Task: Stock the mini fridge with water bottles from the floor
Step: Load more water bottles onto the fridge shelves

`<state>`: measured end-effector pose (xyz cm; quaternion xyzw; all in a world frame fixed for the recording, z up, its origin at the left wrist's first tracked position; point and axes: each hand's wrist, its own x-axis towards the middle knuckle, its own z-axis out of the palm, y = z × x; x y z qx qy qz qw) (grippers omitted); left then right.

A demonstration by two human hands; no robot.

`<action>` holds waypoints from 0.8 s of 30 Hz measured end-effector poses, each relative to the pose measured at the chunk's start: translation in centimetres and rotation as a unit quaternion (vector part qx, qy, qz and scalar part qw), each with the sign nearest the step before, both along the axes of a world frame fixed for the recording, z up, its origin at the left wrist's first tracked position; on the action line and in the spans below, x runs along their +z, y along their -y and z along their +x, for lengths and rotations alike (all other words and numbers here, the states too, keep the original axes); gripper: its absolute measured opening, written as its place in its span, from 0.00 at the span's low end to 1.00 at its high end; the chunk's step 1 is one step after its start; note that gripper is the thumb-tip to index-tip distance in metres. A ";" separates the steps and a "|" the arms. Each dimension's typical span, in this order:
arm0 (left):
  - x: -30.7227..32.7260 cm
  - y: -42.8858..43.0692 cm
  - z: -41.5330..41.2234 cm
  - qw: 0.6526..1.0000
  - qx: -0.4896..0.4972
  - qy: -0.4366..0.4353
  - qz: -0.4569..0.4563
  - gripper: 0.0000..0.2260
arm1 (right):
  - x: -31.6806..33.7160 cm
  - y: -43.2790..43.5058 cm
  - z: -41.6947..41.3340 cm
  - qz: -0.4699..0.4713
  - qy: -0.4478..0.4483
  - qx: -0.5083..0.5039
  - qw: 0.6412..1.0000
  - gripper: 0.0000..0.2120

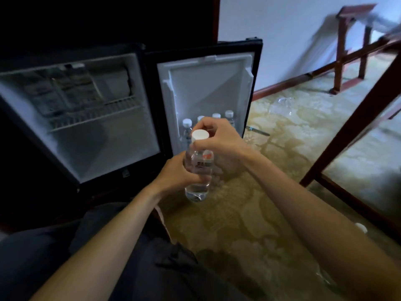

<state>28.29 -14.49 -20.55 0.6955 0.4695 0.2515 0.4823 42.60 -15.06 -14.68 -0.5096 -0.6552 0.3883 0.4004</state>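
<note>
Door [208, 83] rack holds 4 bottles [187, 124]. 5th bottle [198, 170] is in mid-air near fridge [97, 137]: L hand [173, 174] wraps body, R hand [221, 140] pinches neck. Likely floor bottle [361, 228] remains, near right.

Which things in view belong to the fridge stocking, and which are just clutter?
Job: water bottle, gripped by left hand and right hand; mini fridge; door bottles, four in the door shelf.
Clutter: plastic wrap on the carpet; wooden rack by the wall.
</note>
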 end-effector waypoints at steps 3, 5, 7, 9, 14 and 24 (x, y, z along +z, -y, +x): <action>1.1 -1.6 -1.9 0.999 0.049 0.017 0.014 0.15 | 0.1 -2.3 -0.7 -0.006 -0.081 0.036 0.996 0.13; 1.6 -2.7 -3.1 0.993 0.109 0.047 0.005 0.13 | -1.1 -3.3 -1.0 -0.029 -0.128 0.038 0.991 0.18; 2.1 -4.1 -4.4 0.983 0.173 0.055 0.031 0.10 | -2.9 -4.0 -1.8 -0.044 -0.078 0.043 0.995 0.18; 2.7 -5.7 -5.6 0.969 0.232 0.058 0.056 0.11 | -4.8 -4.7 -3.3 -0.073 0.002 0.066 0.995 0.16; 4.4 -9.3 -7.5 0.937 0.338 0.020 0.087 0.13 | -6.7 -8.0 -8.9 -0.073 -0.016 0.092 0.993 0.26; 3.7 -18.5 -12.1 0.927 0.371 0.061 0.006 0.23 | -7.3 -19.5 -15.1 -0.029 0.084 0.025 0.996 0.21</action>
